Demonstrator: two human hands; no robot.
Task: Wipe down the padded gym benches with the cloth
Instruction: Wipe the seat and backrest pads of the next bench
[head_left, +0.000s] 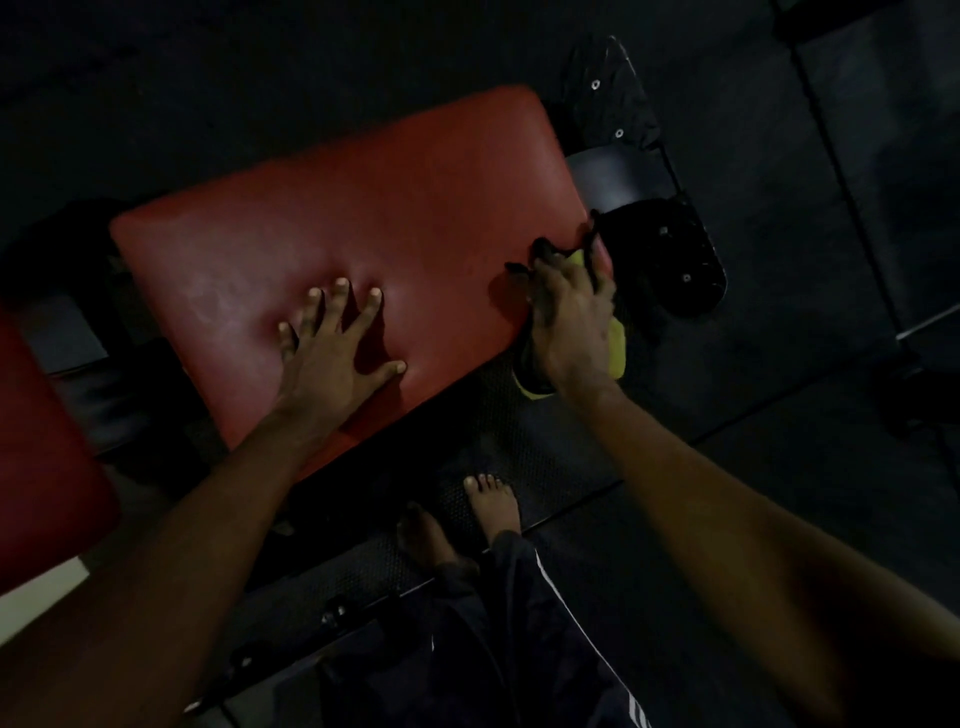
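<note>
the left hand (332, 353) lies open, fingers spread flat on the red padded bench (363, 208), most likely to brace the person's lean and steady the surface while the other arm works. the right hand (569, 322) curls round the yellow cloth (617, 343) at the pad's right end, pressing it over the edge, so the rim seems to be the part being wiped; some cloth hangs below the palm. a second red pad (41, 441) sits apart at the left. bare feet (491, 504) stand close on the rubber floor mat (561, 457), which keeps the reach short.
</note>
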